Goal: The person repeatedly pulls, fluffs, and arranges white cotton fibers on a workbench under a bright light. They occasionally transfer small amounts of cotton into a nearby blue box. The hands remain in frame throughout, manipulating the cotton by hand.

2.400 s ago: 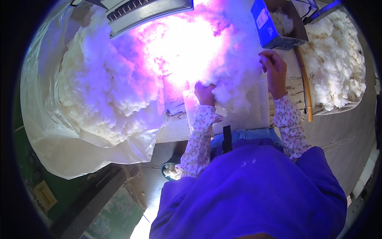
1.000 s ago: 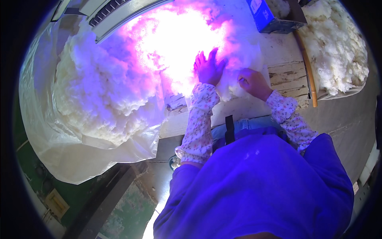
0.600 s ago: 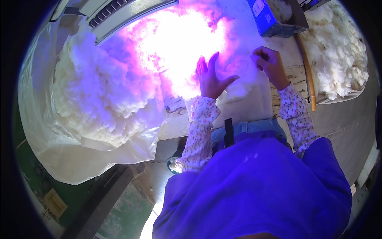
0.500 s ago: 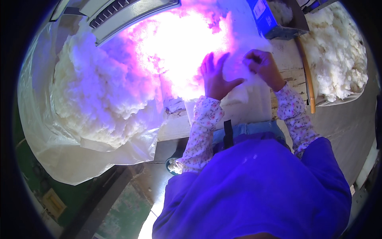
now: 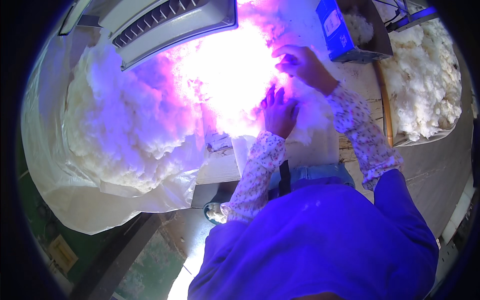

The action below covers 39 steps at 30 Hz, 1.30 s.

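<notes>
Likely a workshop: bench [image 5: 220, 167], lamp [image 5: 175, 34], heaped fluff [image 5: 127, 127].

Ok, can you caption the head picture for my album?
Left hand and right hand at brightly lit white fluff.

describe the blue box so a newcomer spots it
On the worktable, look past the right hand to the upper right. An open box sits just left of the big white fluff heap. Its blue colour and the white tuft inside set it apart from the heap and the brown rod.

Two hands [image 5: 280, 117] [image 5: 307, 69] (one left, one right); two side heaps of white fluff [image 5: 120, 130] [image 5: 422, 82]; one blue box [image 5: 336, 36]; one brown stick [image 5: 384, 102]; one ribbed housing [image 5: 182, 27].
</notes>
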Motion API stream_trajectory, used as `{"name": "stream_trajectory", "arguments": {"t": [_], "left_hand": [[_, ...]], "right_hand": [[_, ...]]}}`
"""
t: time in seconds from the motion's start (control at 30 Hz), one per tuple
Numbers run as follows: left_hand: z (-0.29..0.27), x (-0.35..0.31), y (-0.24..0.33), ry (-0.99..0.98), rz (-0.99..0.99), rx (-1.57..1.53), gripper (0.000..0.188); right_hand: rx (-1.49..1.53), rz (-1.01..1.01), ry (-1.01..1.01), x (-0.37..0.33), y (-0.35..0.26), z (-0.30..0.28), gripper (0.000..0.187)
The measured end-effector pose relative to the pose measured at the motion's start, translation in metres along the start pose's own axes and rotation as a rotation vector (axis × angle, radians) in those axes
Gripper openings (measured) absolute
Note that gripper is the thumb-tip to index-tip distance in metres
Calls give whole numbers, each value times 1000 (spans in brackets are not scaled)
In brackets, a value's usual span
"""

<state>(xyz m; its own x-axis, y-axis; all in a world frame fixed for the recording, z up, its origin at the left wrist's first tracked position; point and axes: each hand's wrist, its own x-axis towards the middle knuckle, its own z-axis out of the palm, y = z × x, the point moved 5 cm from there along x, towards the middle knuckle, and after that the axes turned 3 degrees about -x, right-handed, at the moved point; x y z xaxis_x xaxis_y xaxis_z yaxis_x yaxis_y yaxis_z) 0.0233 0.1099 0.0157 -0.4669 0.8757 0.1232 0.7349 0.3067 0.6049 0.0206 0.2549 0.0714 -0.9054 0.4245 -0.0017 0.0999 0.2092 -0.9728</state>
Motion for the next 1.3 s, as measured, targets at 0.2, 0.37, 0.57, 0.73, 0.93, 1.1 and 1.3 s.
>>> {"name": "stream_trajectory", "arguments": {"t": [0.2, 0.37, 0.57, 0.73, 0.93, 1.1, 1.3], "left_hand": [[-5, -9, -2, 87, 29, -45, 23], [-14, -10, -7, 240, -52, -183, 46], [-22, -1, -18, 329, -215, -253, 46], [-14, -2, -35, 242, -277, -171, 25], [-43, -12, -19, 286, -35, -317, 38], [-90, -43, -16, 279, 107, 80, 53], [-99, -56, -37, 246, 39, 73, 50]], "right_hand": [[-294, -107, 7, 19, 39, 24, 16], [-317, -2, -91, 2, 38, 8, 12], [-207, 85, -26, -21, 18, -15, 5], [-80, -20, 489, -16, 13, -108, 12], [-987, -145, 640, -11, 17, -223, 22], [-1002, 134, 784, -49, 27, -251, 21], [-688, -121, 655, -65, 11, -182, 9]]}}
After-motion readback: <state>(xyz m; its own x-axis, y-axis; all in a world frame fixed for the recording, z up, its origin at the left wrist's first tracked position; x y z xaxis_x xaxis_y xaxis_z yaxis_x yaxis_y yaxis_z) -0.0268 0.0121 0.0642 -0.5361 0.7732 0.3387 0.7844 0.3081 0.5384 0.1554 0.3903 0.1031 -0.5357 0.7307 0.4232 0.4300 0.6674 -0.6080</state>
